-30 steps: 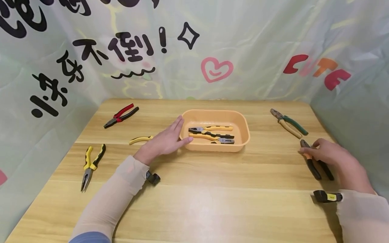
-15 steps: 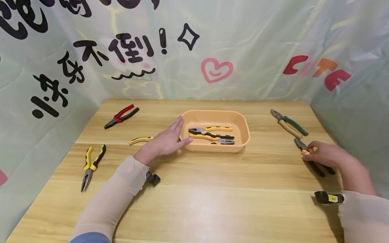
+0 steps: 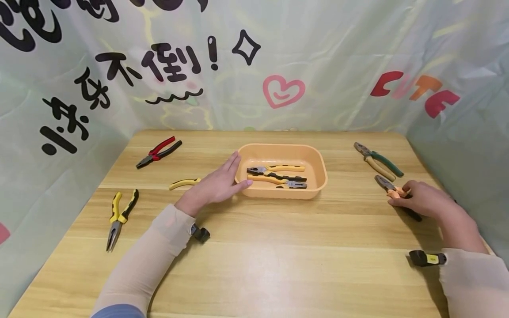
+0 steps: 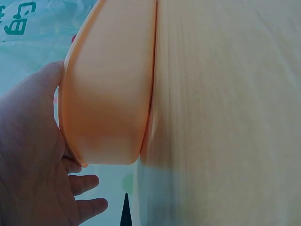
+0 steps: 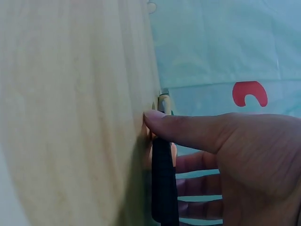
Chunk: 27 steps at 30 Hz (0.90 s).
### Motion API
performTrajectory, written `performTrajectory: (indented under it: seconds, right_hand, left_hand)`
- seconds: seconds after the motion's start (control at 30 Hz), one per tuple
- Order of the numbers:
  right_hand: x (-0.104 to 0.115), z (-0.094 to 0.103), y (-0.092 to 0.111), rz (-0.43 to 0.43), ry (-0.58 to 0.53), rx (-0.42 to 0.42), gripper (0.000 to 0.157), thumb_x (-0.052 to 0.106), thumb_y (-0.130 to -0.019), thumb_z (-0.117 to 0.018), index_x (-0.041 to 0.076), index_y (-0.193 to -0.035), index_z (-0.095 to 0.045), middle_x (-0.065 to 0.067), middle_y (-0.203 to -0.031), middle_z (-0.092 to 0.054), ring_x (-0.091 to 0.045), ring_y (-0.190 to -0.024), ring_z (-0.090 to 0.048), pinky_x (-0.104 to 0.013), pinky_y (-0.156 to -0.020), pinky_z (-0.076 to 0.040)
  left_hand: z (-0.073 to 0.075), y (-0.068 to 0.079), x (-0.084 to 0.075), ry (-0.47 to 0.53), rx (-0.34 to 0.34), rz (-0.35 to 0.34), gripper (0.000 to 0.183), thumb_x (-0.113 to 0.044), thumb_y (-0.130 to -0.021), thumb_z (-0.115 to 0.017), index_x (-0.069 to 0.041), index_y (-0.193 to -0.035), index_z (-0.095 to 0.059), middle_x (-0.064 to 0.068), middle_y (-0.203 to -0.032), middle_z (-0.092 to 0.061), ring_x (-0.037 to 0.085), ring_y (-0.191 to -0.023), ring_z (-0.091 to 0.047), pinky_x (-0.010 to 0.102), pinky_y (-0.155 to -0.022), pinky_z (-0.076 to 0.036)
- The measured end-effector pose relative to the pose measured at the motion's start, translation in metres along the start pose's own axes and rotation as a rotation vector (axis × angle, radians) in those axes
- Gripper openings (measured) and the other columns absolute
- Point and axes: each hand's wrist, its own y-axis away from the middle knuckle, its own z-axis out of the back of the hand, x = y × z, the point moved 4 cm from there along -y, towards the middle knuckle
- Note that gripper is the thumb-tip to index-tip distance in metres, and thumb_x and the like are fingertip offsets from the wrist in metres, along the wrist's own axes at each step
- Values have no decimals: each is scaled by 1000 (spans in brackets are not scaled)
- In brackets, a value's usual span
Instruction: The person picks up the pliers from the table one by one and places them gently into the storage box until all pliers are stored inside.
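My left hand (image 3: 212,184) rests against the left end of an orange plastic basin (image 3: 286,193), its thumb at the rim and its fingers fairly straight. In the left wrist view the thumb touches the rim of the basin (image 4: 108,94). Inside the basin lie two yellow-and-black pliers (image 3: 284,168). At the right, my right hand (image 3: 429,201) pinches combination pliers (image 3: 384,182) with orange-and-black handles near their pivot. Those pliers (image 5: 163,183) appear low over the table in the right wrist view; whether they touch it I cannot tell.
Pliers with one green and one tan handle (image 3: 377,160) lie just beyond the right hand. At the left are red-and-black pliers (image 3: 157,153), yellow-and-black long-nose pliers (image 3: 118,218), and a yellow handle (image 3: 184,183) partly hidden by my left hand. A printed curtain (image 3: 338,66) encloses the wooden table (image 3: 302,265).
The orange-and-black pliers have shifted left and slightly away from me in my right hand, turning a little as they moved. My left hand and the basin have stayed put.
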Motion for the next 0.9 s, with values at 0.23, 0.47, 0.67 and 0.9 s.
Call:
performTrajectory:
  seconds: [0.23,0.47,0.67,0.9]
  right_hand:
    - [1,-3,-6,60,-13,-33,61,42,-95,-62,-17,-110,-56,-27,-95,-63,-33,-79,-60,-49,-68,-48]
    - [4,-3,-8,92,-24,-133,50,40,-94,-63,-8,-110,-61,-21,-95,-56,-30,-78,-54,-41,-63,-42]
    - [10,-2,-6,110,-7,-205,54,42,-93,-63,-7,-115,-62,-25,-100,-54,-36,-83,-55,-53,-68,-45]
    - [19,0,-8,178,44,-268,46,41,-93,-65,-2,-110,-65,-15,-94,-62,-30,-79,-58,-51,-68,-47]
  left_hand:
    - [-2,-1,1,-1,1,-2,106,-82,-87,-18,-6,-156,6,9,-163,13,25,-148,-3,40,-117,-19]
    - [-1,-1,1,-1,7,-1,106,-82,-87,-18,-6,-156,7,9,-163,14,24,-148,-1,40,-117,-18]
    - [0,-1,0,1,-5,-7,105,-81,-88,-18,-5,-156,6,10,-163,13,24,-148,-1,40,-117,-18]
    - [0,0,-1,1,-13,-21,104,-80,-89,-19,-3,-156,4,13,-163,10,25,-148,-2,40,-117,-17]
